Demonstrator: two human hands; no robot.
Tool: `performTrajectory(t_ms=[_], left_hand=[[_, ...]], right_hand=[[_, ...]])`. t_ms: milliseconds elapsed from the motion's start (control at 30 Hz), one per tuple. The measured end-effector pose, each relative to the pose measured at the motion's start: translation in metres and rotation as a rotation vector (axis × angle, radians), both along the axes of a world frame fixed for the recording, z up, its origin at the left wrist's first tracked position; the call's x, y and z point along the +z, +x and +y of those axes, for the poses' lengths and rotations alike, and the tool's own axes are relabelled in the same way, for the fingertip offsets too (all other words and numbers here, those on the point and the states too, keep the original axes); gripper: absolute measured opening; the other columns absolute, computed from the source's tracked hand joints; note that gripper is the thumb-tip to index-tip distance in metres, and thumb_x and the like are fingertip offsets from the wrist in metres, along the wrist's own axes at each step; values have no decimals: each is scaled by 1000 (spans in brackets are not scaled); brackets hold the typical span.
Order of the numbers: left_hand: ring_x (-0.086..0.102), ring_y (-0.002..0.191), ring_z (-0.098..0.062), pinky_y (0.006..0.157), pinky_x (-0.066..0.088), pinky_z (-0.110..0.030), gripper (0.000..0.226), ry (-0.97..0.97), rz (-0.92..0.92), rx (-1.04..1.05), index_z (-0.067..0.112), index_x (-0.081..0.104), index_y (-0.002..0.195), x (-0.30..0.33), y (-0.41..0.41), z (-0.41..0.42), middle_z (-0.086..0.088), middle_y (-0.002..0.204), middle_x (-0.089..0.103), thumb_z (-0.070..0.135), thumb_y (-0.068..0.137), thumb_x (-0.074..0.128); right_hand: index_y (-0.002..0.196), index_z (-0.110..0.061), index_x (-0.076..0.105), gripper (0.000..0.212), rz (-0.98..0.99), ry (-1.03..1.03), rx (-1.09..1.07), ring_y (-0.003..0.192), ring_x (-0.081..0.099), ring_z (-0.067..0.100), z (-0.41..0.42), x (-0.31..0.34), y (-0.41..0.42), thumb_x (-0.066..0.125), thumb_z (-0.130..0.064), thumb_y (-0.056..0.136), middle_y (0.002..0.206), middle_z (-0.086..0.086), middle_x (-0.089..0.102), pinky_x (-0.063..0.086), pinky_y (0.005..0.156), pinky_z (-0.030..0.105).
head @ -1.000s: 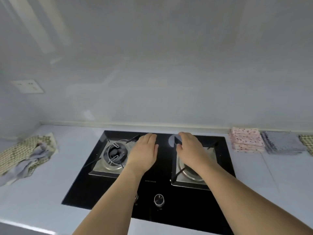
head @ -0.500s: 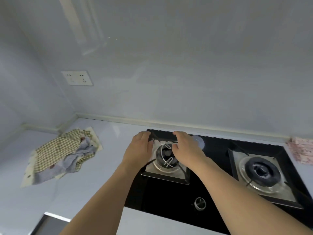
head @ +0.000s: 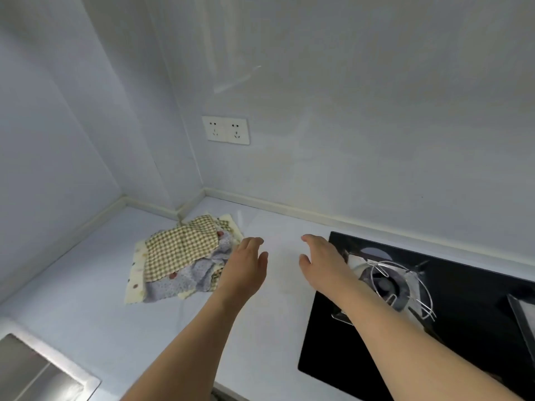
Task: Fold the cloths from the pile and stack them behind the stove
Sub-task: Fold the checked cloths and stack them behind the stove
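**Both hands stretched toward the cloth pile beside the stove**

A loose pile of cloths (head: 185, 259) lies on the pale countertop (head: 86, 314) in the back corner, left of the stove (head: 463, 328). A green checked cloth (head: 181, 246) is crumpled on top, a bluish patterned one shows under it, and a cream cloth with small dots lies flat at the bottom. At the lower left edge sits the corner of a steel sink (head: 37, 371); what is inside it cannot be made out.

The left hand (head: 246, 267) is extended palm down, fingers straight and close together, thumb apart, holding nothing; its fingertips reach over the right edge of the pile, though whether they touch the fabric cannot be told. The right hand (head: 324, 261) is spread and relaxed, also holding nothing, above the bare counter between the pile and the stove, its wrist crossing the stove's near left corner.

The stove is black glass with a burner (head: 385, 285) ringed by a wire pot support. A double wall socket (head: 225, 130) is set on the wall above the counter
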State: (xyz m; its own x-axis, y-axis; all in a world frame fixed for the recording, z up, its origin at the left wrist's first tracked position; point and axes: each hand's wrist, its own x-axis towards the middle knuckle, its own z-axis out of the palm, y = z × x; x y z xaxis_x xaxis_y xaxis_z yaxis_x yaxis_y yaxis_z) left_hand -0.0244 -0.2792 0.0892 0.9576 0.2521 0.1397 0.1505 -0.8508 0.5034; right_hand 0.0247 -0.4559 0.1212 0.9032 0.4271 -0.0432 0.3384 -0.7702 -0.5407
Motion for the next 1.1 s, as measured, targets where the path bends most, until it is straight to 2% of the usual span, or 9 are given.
performTrajectory(t_ms=[167,333,467,633,767,867,933,1033,1100], left_hand=[[51,115,-24,91,41,-31,30,-14,53,18,12,57,124,-21,-5,116,-5,125,55,18,95,49],[54,114,-19,88,42,-27,31,-15,92,109,14,58,125,-53,-4,209,-1,128,56,17,95,51],[57,104,-17,80,41,-23,30,-36,74,116,16,61,123,-96,9,252,-1,123,59,16,94,54],[56,101,-18,88,46,-31,30,26,14,1,24,63,115,-165,22,287,4,110,57,27,86,65],[46,101,-13,86,39,-25,35,108,-76,-77,26,57,114,-190,30,299,9,107,47,30,81,66],[52,97,-15,82,45,-29,26,225,-171,-113,23,60,110,-196,35,304,6,106,56,28,85,62],[57,88,-19,74,48,-35,14,263,-262,-109,20,64,102,-198,36,307,3,97,63,25,91,57],[58,82,-20,68,45,-34,17,280,-339,-64,19,65,94,-197,36,307,2,89,66,28,97,51],[59,83,-21,67,43,-33,19,300,-365,-14,18,64,94,-189,36,304,1,91,66,30,98,49]], right_hand=[[147,-16,32,49,29,7,-4,136,35,18,99,-10,0,41,-22,99,150,2,37,30,110,30],[143,-17,39,44,-21,2,102,131,41,19,188,-33,12,43,-19,99,144,1,42,34,108,30],[138,-19,45,40,-95,7,211,126,44,18,242,-84,35,42,-16,99,143,-1,44,35,104,28],[134,-18,50,39,-187,25,338,115,51,16,282,-167,64,48,-23,96,137,-1,47,40,99,29],[134,-19,51,44,-294,22,373,125,40,14,291,-217,77,53,-34,93,134,-6,48,32,104,26],[129,-22,55,43,-384,78,365,122,41,14,295,-230,86,58,-37,88,128,-7,51,33,105,32],[126,-26,56,41,-377,86,378,120,42,14,300,-231,92,59,-39,87,124,-7,52,35,103,35],[118,-29,60,34,-398,18,395,113,44,15,307,-224,95,54,-47,90,114,-7,54,39,96,37],[111,-27,64,27,-468,-53,380,111,46,17,312,-213,91,49,-43,94,110,-6,56,40,92,38]])
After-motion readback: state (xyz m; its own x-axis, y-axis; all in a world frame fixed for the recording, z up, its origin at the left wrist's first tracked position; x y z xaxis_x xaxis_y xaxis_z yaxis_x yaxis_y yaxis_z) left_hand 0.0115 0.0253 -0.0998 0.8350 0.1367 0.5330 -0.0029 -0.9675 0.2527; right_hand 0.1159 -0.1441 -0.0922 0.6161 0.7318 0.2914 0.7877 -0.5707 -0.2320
